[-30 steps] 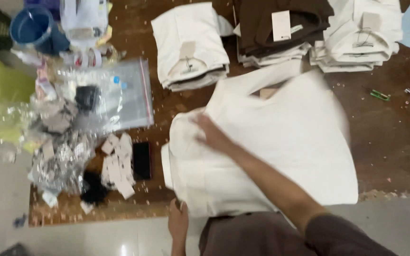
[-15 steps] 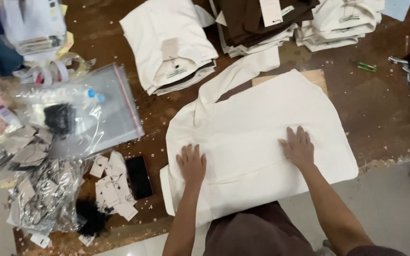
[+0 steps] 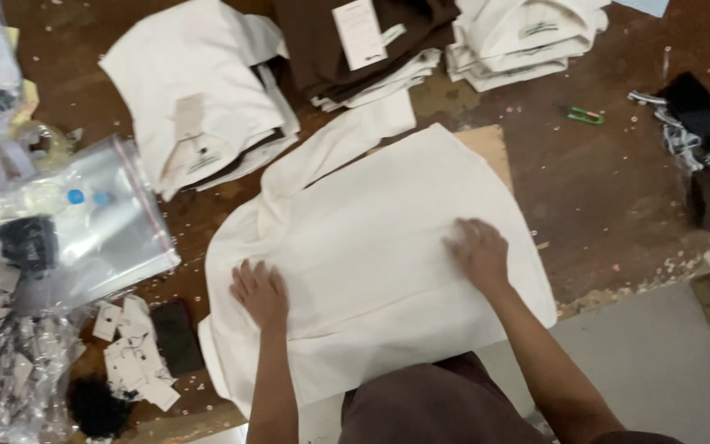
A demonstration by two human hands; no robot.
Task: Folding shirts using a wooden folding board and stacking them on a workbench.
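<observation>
Down on the brown work table (image 3: pixel 601 181), seen from the head camera, a cream-white garment (image 3: pixel 371 263) lies spread flat, its lower edge hanging just over the table's near edge toward the person's body. One sleeve (image 3: pixel 347 140) stretches up and away from it toward the piles at the back.

Both hands rest palm down on the cloth. The left hand (image 3: pixel 260 292) lies on the garment's near-left part, fingers loosely spread and flat, gripping nothing. The right hand (image 3: pixel 478 251) lies on the right part, well apart from the left, fingers bent a little and pressed into the fabric, also pinching nothing that can be seen.

A corner of flat brown cardboard (image 3: pixel 486 148) shows from under the garment's far-right edge.

At the back stand piles of folded clothes: a white pile (image 3: pixel 199 90) with a paper tag on the left, a dark brown pile (image 3: pixel 322 41) with a white hang tag in the middle, and another white pile (image 3: pixel 519 41) on the right. Small green-handled snips (image 3: pixel 585 115) lie on bare table to the right.

Left of the garment lies a stack of clear plastic bags (image 3: pixel 84 222). Nearer the table's edge, white paper tags (image 3: pixel 133 353) are scattered, and a black phone (image 3: pixel 176 337) lies just beside them, close to the garment's left corner.
</observation>
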